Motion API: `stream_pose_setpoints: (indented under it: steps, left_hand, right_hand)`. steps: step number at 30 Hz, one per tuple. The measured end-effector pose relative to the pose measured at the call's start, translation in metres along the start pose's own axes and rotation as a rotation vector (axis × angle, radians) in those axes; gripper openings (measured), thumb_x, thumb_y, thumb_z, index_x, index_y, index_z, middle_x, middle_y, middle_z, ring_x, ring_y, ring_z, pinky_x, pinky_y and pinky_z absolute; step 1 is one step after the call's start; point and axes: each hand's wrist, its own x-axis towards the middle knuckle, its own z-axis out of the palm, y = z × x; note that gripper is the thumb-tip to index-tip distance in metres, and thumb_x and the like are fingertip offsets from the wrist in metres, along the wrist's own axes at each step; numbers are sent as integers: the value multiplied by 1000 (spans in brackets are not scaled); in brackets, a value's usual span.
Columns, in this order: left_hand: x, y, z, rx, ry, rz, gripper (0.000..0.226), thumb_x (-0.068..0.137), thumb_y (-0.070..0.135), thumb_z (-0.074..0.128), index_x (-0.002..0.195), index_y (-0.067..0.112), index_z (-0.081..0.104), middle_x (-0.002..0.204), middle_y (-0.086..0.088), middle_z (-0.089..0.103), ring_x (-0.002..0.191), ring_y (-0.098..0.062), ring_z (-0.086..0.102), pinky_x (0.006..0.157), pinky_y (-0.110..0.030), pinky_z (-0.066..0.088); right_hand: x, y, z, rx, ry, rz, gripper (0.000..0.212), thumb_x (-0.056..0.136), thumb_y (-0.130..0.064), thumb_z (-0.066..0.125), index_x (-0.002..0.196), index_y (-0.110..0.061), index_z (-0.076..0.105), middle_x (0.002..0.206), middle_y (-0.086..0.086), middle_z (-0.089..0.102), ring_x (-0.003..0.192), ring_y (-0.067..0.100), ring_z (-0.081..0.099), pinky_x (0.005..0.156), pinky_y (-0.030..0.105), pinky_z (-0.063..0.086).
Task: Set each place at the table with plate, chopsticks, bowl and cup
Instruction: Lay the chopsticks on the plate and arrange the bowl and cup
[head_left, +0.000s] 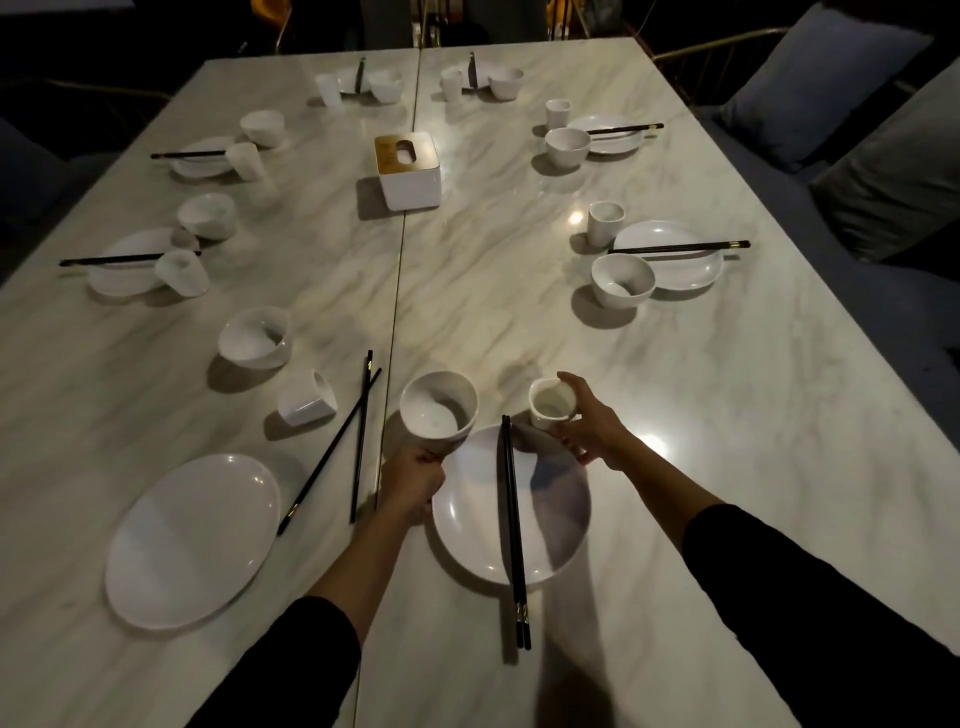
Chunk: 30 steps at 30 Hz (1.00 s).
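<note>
A white plate (550, 519) lies in front of me with a black pair of chopsticks (514, 525) across its middle. My left hand (413, 480) grips a white bowl (439, 410) from below at the plate's far left rim. My right hand (592, 423) holds a white cup (548, 402) at the plate's far right rim. To the left lie another white plate (192, 540), a loose crossed pair of chopsticks (345, 444), a cup on its side (306, 397) and a tilted bowl (254, 338).
Several set places with plate, chopsticks, bowl and cup line both long sides and the far end of the marble table (675, 389). A white tissue box (408, 169) with a wooden top stands in the middle. Grey cushions (810, 88) lie on seating at the right.
</note>
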Motion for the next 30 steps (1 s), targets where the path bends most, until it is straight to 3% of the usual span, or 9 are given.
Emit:
stream_pose_setpoints:
  steps: [2, 4, 6, 8, 12, 19, 25, 30]
  left_hand:
    - [-1, 6, -4, -128, 30, -41, 9, 66, 13, 61, 74, 14, 67, 79, -14, 68, 74, -32, 67, 69, -41, 59]
    - [6, 13, -7, -288, 22, -80, 34, 70, 22, 64, 103, 14, 66, 90, -15, 70, 79, -33, 70, 72, -48, 60]
    - [15, 20, -7, -324, 22, -83, 47, 82, 22, 58, 129, 20, 53, 113, -18, 65, 95, -39, 66, 78, -52, 58]
    - [21, 25, -7, -333, 39, -95, 50, 87, 13, 50, 136, 21, 47, 126, -21, 56, 107, -44, 60, 81, -54, 56]
    - [26, 26, -5, -334, 43, -109, 55, 84, 1, 40, 136, 16, 48, 126, -25, 56, 105, -46, 59, 78, -55, 57]
    - [33, 20, -6, -295, 46, -105, 52, 85, 6, 39, 135, 16, 47, 121, -24, 58, 87, -43, 66, 78, -54, 57]
    - [37, 15, -9, -271, 2, -95, 53, 82, 10, 39, 133, 22, 47, 88, -16, 66, 70, -38, 71, 76, -60, 56]
    - [37, 14, -8, -265, 16, -96, 54, 82, 9, 39, 134, 22, 46, 87, -18, 65, 69, -38, 71, 73, -61, 56]
  right_hand:
    - [-1, 0, 0, 8, 0, 1, 81, 86, -10, 66, 148, -35, 21, 125, 20, 49, 94, 33, 56, 64, 42, 54]
    - [-1, 0, 0, 5, 8, -3, 84, 85, -9, 66, 149, -36, 19, 127, 20, 49, 93, 34, 55, 60, 36, 52]
    - [-1, 1, 1, -9, 14, -14, 83, 86, -11, 67, 149, -35, 19, 128, 20, 48, 101, 37, 55, 61, 35, 51]
    - [0, 1, 1, -20, 13, -21, 81, 86, -11, 67, 148, -33, 20, 128, 20, 48, 100, 34, 54, 60, 33, 51]
    - [0, 2, -1, -27, 1, -19, 78, 87, -9, 65, 147, -34, 22, 124, 21, 50, 89, 28, 55, 59, 33, 51]
    - [1, 2, -3, -37, -5, -21, 73, 86, -8, 65, 143, -33, 27, 120, 19, 52, 88, 30, 58, 66, 45, 55]
    - [2, 4, -10, -6, -54, 9, 71, 84, 0, 63, 138, -33, 32, 108, 21, 55, 79, 29, 57, 60, 38, 51]
    - [-3, 2, -15, -1, -95, 1, 72, 84, -1, 64, 139, -34, 31, 110, 20, 52, 84, 30, 55, 64, 42, 51]
